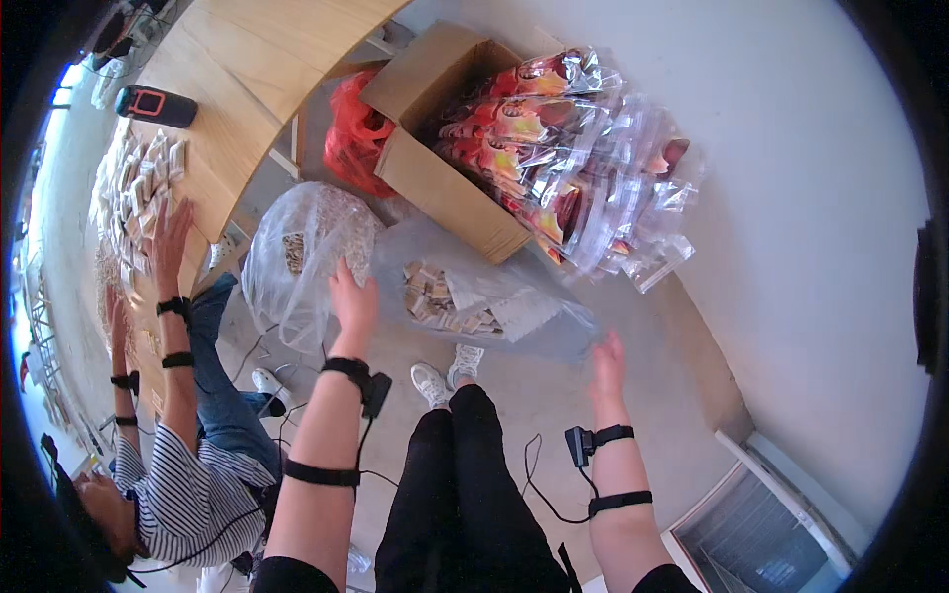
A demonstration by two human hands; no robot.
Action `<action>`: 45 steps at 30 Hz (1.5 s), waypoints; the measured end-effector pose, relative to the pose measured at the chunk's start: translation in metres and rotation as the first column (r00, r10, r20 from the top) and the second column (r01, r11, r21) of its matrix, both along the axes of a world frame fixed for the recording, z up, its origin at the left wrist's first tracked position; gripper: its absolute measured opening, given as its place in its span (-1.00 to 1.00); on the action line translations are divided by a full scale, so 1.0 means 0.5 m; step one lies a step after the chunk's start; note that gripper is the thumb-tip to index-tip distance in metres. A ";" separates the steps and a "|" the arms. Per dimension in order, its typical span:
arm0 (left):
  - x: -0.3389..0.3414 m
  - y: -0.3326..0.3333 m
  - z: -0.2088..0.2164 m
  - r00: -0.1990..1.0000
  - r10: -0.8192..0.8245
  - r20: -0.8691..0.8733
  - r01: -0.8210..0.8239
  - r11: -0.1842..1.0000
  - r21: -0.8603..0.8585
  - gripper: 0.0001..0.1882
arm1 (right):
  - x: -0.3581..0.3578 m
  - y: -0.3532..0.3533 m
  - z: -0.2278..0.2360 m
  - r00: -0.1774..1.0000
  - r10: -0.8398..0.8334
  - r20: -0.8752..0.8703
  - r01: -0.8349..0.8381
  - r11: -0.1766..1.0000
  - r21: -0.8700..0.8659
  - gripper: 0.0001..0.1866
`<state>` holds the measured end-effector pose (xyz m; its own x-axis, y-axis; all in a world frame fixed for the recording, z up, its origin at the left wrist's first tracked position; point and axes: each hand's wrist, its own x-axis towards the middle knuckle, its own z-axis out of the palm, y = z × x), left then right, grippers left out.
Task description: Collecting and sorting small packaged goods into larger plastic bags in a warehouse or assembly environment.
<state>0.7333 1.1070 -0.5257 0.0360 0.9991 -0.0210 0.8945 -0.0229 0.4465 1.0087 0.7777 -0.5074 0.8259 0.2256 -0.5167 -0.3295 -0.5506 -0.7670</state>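
1. The left hand [354, 301] is at the side of the round bag [318, 219], which lies from it at 11 o'clock. The fingertips reach the plastic, and the fingers are a little bent; whether they pinch it, I cannot tell.
2. The long bag [549, 321] lies at 3 o'clock from the left hand and at 10 o'clock from the right hand, so it is between both.
3. The right hand [608, 368] is just beside the long bag's right end. Its fingers are held narrow and point to 12 o'clock; I cannot tell whether they hold the plastic.
4. Inside the long bag, mostly toward its left part, there are many small packets [427, 295]. The bag is clear and lies loosely on the floor [682, 395].
5. At 12 o'clock from the long bag stands the open box [450, 193], and shiny pouches [529, 119] rise out of it toward 2 o'clock.
6. The red bag [354, 138] is at 12 o'clock from the left hand, next to the box.
7. At 10 o'clock is the table [247, 74], where a co-worker's hand [170, 235] rests near a white heap [143, 183].
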 end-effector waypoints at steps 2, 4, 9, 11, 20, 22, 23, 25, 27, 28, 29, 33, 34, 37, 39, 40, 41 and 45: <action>0.088 -0.062 0.039 0.972 -0.235 -0.021 0.235 0.969 0.076 -0.57 | 0.020 0.037 0.045 0.922 0.253 0.291 -0.138 0.921 -0.363 -0.54; 0.130 -0.107 0.040 0.800 -0.598 0.053 0.599 0.801 -0.016 -0.62 | 0.010 0.103 0.056 0.521 0.676 0.522 -0.396 0.732 -0.554 -0.58; 0.129 -0.204 -0.133 0.345 -0.931 0.120 0.828 0.241 -0.507 -0.70 | -0.090 0.305 -0.098 0.495 0.840 0.221 -0.825 0.534 -0.185 -0.73; 0.108 -0.215 -0.185 0.143 -0.989 -0.038 0.677 0.126 -0.725 -0.66 | -0.100 0.337 -0.199 0.423 0.901 0.099 -0.880 0.434 -0.193 -0.73; 0.011 -0.009 -0.157 0.608 -0.512 -0.607 0.284 0.854 -0.436 -0.31 | 0.010 0.346 -0.373 0.435 0.899 -0.043 -0.715 0.316 -0.623 -0.28; 0.012 0.002 -0.143 0.703 -0.522 -0.483 0.415 0.853 -0.316 -0.25 | -0.003 0.322 -0.345 0.518 0.849 0.108 -0.720 0.500 -0.481 -0.33; 0.015 -0.003 -0.132 0.708 -0.514 -0.484 0.412 0.857 -0.309 -0.25 | -0.006 0.312 -0.329 0.513 0.851 0.116 -0.720 0.500 -0.481 -0.33; 0.029 -0.049 -0.120 0.681 -0.649 -0.340 0.522 0.755 -0.396 -0.26 | -0.002 0.267 -0.300 0.450 0.863 0.230 -0.727 0.503 -0.467 -0.38; 0.034 -0.095 -0.123 0.655 -0.688 -0.313 0.583 0.723 -0.370 -0.26 | -0.003 0.234 -0.235 0.417 0.884 0.214 -0.746 0.467 -0.474 -0.41; 0.025 -0.103 -0.122 0.611 -0.731 -0.302 0.642 0.682 -0.351 -0.26 | -0.015 0.231 -0.208 0.397 0.897 0.194 -0.768 0.440 -0.466 -0.44; 0.025 -0.107 -0.125 0.618 -0.727 -0.300 0.641 0.686 -0.344 -0.26 | -0.014 0.225 -0.186 0.390 0.899 0.199 -0.766 0.437 -0.471 -0.44; 0.020 -0.118 -0.160 0.551 -0.804 -0.223 0.727 0.594 -0.345 -0.30 | -0.006 0.205 -0.172 0.100 0.995 0.005 -0.758 0.079 -0.647 -0.52; 0.017 -0.121 -0.175 0.551 -0.809 -0.203 0.696 0.580 -0.424 -0.33 | -0.007 0.195 -0.190 0.167 0.956 -0.240 -0.826 0.003 -0.563 -0.54; -0.006 -0.130 -0.198 0.446 -0.863 -0.239 0.509 0.464 -0.725 -0.47 | -0.071 0.189 -0.219 0.004 0.934 -0.357 -0.851 -0.184 -0.492 -0.56; -0.043 -0.162 -0.247 0.388 -0.883 -0.265 0.557 0.453 -0.696 -0.50 | -0.098 0.140 -0.255 -0.219 0.881 -0.420 -0.800 -0.408 -0.440 -0.58; -0.061 -0.183 -0.267 0.329 -0.898 -0.293 0.599 0.438 -0.670 -0.53 | -0.110 0.114 -0.265 -0.429 0.771 -0.470 -0.699 -0.613 -0.368 -0.59; -0.078 -0.192 -0.266 0.327 -0.897 -0.297 0.595 0.439 -0.673 -0.53 | -0.129 0.110 -0.257 -0.432 0.773 -0.466 -0.702 -0.612 -0.364 -0.59; -0.073 -0.203 -0.239 0.415 -0.873 -0.255 0.572 0.469 -0.673 -0.62 | -0.154 0.128 -0.237 -0.334 0.770 -0.544 -0.761 -0.560 -0.326 -0.69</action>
<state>0.6971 1.0058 -0.6452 0.5714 0.4338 -0.6967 0.6744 -0.7319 0.0973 0.9317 0.8418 -0.6256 -0.1602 0.3521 -0.9221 0.9555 -0.1790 -0.2343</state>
